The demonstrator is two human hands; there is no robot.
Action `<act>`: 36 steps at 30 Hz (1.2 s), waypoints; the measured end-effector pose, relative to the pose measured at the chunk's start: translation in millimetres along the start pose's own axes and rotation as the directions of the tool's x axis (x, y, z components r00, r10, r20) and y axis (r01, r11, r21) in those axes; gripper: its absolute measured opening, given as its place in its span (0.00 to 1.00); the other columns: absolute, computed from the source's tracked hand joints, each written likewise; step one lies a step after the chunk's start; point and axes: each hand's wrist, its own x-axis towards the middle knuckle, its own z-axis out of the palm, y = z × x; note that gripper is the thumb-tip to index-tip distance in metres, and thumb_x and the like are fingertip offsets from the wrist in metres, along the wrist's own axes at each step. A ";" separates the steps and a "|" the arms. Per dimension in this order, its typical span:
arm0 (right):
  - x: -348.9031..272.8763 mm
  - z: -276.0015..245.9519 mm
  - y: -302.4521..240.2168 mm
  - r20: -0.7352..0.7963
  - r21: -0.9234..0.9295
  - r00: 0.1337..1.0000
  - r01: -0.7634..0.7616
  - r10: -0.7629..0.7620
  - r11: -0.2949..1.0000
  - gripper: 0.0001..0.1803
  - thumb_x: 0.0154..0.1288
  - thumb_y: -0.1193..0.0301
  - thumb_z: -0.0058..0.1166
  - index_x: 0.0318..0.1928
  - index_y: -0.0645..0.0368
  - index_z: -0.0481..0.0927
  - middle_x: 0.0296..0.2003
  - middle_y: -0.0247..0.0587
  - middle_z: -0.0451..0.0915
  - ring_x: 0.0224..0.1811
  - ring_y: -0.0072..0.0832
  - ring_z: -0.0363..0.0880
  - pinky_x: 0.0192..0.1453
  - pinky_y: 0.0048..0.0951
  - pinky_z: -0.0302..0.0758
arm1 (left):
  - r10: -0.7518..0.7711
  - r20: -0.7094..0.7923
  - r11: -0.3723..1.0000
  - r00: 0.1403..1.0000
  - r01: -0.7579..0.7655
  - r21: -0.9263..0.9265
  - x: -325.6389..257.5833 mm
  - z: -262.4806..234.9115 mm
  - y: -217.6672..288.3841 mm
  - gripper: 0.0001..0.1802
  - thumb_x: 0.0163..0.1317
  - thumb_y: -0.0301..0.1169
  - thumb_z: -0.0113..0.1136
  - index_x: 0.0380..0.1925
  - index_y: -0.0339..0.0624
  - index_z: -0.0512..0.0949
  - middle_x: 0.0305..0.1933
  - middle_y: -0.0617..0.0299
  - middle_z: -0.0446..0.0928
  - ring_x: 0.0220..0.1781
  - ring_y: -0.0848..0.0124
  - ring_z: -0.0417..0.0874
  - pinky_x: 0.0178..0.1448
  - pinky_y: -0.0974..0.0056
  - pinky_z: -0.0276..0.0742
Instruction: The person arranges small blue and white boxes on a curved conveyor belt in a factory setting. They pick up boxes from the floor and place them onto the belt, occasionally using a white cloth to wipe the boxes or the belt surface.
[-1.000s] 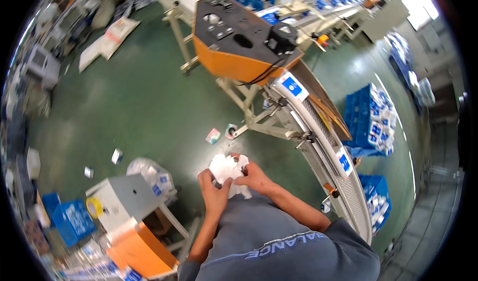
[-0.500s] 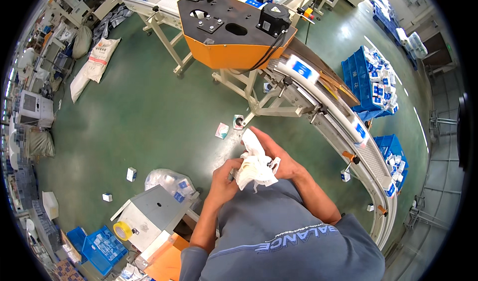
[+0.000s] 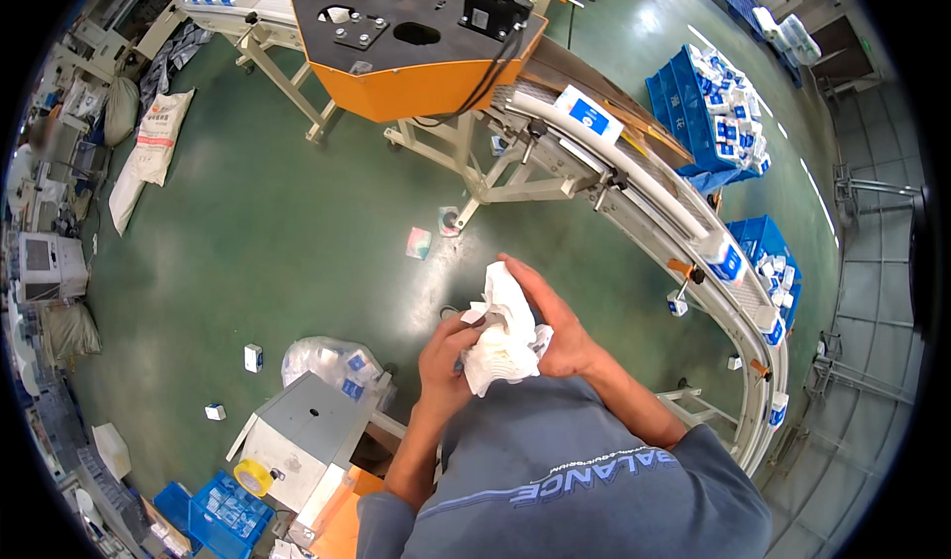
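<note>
Crumpled white tissues (image 3: 507, 339) are bunched between my two hands, in front of my chest. My left hand (image 3: 446, 364) grips their left side with curled fingers. On the other side my right hand (image 3: 557, 326) wraps round the bundle, its fingers reaching up along a folded strip. The tissues hide part of both hands' fingertips. To the right, a curved conveyor (image 3: 649, 207) carries white and blue packs, one (image 3: 591, 113) close to the orange machine and another (image 3: 723, 258) further down the bend.
An orange machine with a black top (image 3: 416, 69) stands ahead over the conveyor. Blue crates (image 3: 679, 113) of packs sit beyond it. At lower left are a grey box-shaped machine (image 3: 307, 415) and a clear bag (image 3: 297, 359) of packs. Loose packs (image 3: 254, 358) lie on the green floor.
The tissues are bunched differently between my hands, which still hold them. Packs have travelled down the conveyor toward me. The whole view has shifted slightly.
</note>
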 end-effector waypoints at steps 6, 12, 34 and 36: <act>-28.0 -29.1 1.6 -0.079 -0.167 0.994 0.065 -0.079 0.984 0.35 0.60 0.69 0.74 0.68 0.61 0.79 0.64 0.51 0.76 0.65 0.46 0.78 0.69 0.40 0.75 | -0.045 0.122 0.983 0.992 0.022 0.183 1.7 26.1 17.9 0.33 0.50 0.21 0.79 0.59 0.41 0.81 0.53 0.48 0.83 0.52 0.50 0.87 0.56 0.57 0.83; -60.2 -93.1 23.9 -0.009 -0.016 0.987 0.161 -0.161 0.987 0.29 0.60 0.72 0.70 0.63 0.58 0.80 0.55 0.48 0.81 0.58 0.49 0.81 0.62 0.42 0.77 | -0.327 0.094 0.944 0.940 0.329 -0.011 7.5 103.9 22.5 0.29 0.49 0.12 0.62 0.55 0.35 0.82 0.57 0.49 0.79 0.58 0.56 0.84 0.62 0.59 0.79; -209.4 -280.7 160.8 -0.408 0.208 0.884 -0.154 0.228 0.966 0.26 0.60 0.76 0.60 0.62 0.65 0.82 0.51 0.46 0.89 0.54 0.31 0.85 0.61 0.36 0.81 | -0.510 0.669 0.417 0.541 0.835 -0.358 42.1 357.7 -13.0 0.38 0.54 0.11 0.65 0.69 0.33 0.71 0.62 0.50 0.82 0.64 0.59 0.85 0.68 0.56 0.82; -209.1 -281.7 162.1 -0.365 0.390 0.847 -0.238 0.386 0.890 0.23 0.63 0.75 0.65 0.60 0.64 0.83 0.50 0.40 0.89 0.53 0.25 0.86 0.60 0.33 0.82 | -0.450 0.672 0.309 0.588 0.809 -0.500 36.4 355.9 -13.3 0.43 0.65 0.28 0.72 0.78 0.37 0.62 0.68 0.46 0.79 0.71 0.53 0.81 0.74 0.50 0.78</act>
